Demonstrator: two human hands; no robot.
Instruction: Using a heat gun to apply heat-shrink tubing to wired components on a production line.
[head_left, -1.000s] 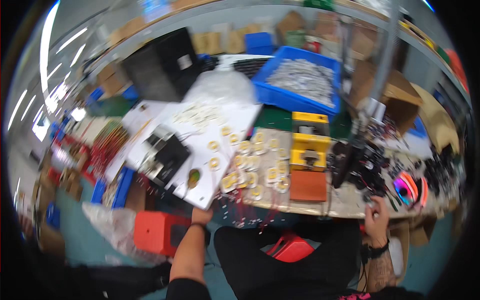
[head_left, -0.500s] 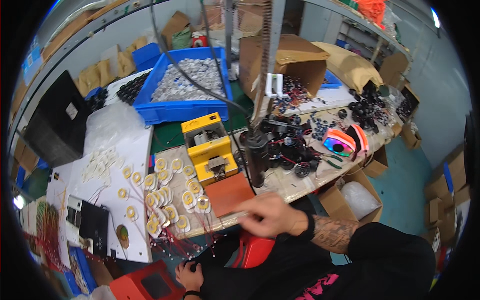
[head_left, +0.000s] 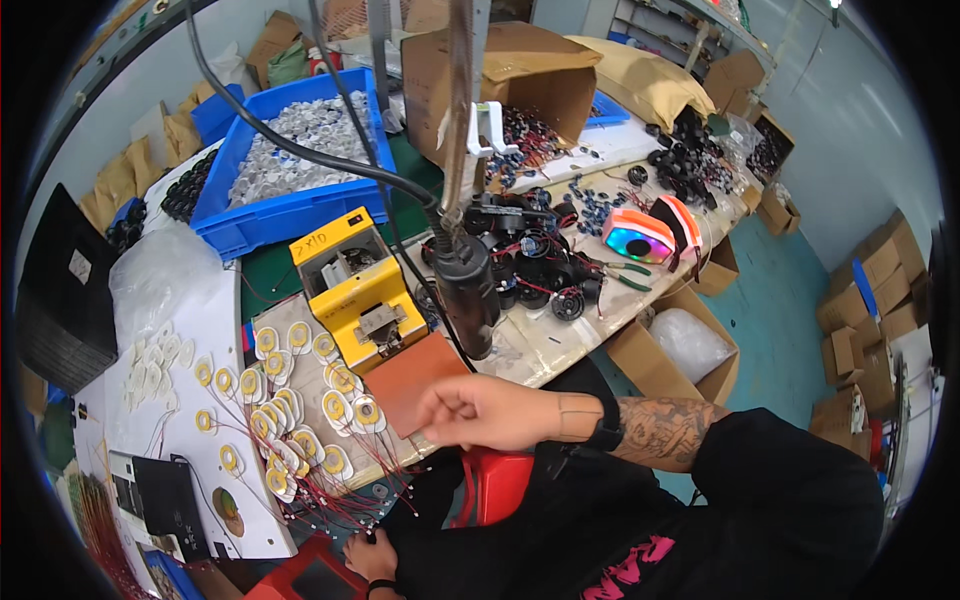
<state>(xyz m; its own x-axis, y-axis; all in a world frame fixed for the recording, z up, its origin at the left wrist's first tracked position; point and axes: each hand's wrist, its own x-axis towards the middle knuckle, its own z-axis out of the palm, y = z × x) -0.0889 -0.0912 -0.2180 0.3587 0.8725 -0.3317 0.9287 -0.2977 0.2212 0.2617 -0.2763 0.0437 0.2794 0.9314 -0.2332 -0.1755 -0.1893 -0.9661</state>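
My right hand (head_left: 490, 412) hovers above the near edge of a reddish-brown mat (head_left: 418, 372), its fingers curled toward the thumb. What they hold, if anything, I cannot make out. Low in the view, my left hand (head_left: 371, 556) rests by my dark-clothed leg with its fingers bent around something dark that I cannot make out. Left of the mat lie several white oval pieces with yellow rings (head_left: 285, 410), their thin red wires trailing over the table edge. A yellow machine (head_left: 362, 312) with a metal fixture stands behind the mat.
A dark upright tool (head_left: 468, 300) with a thick cable stands beside the mat. Black round parts (head_left: 535, 275), green-handled pliers (head_left: 632, 277) and a lit goggle-shaped device (head_left: 640, 243) lie to the right. A blue bin (head_left: 285, 222) of small clear pieces sits behind. Below is a red seat (head_left: 505, 485).
The view has shifted, so the bench things sit further left and lower. My right hand has moved a little left over the mat, its fingers still curled. My left hand stays low.
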